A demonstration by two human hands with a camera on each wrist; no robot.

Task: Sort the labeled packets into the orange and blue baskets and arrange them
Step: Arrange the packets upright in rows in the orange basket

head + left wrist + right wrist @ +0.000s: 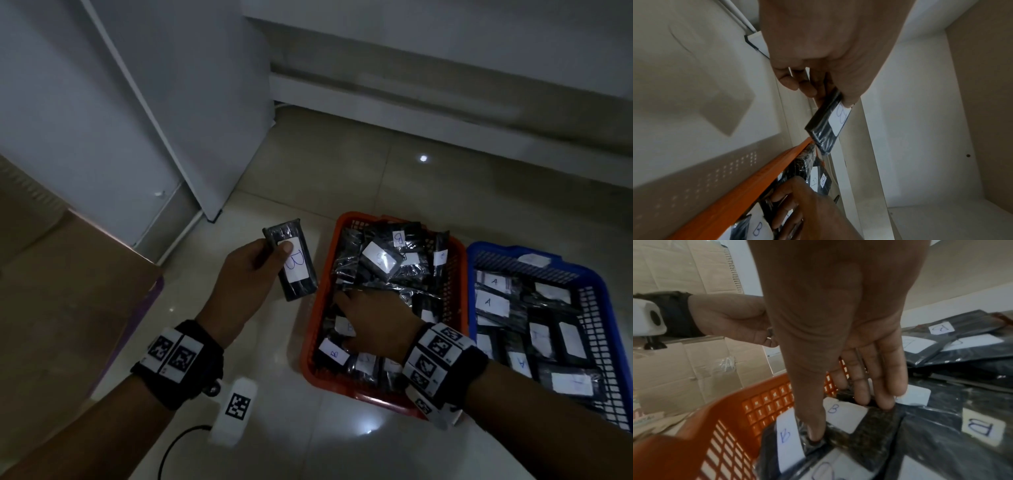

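Left hand has a black packet marked B pinched between thumb and curled fingers, held up off the tile floor at about 9 o'clock from the orange basket. Right hand is down inside that basket with fingers straight and close together, tips pressing on the heap of B packets, not gripping any. The blue basket sits touching the orange one at 3 o'clock, holding A packets; a cardboard box is over at 9 o'clock.
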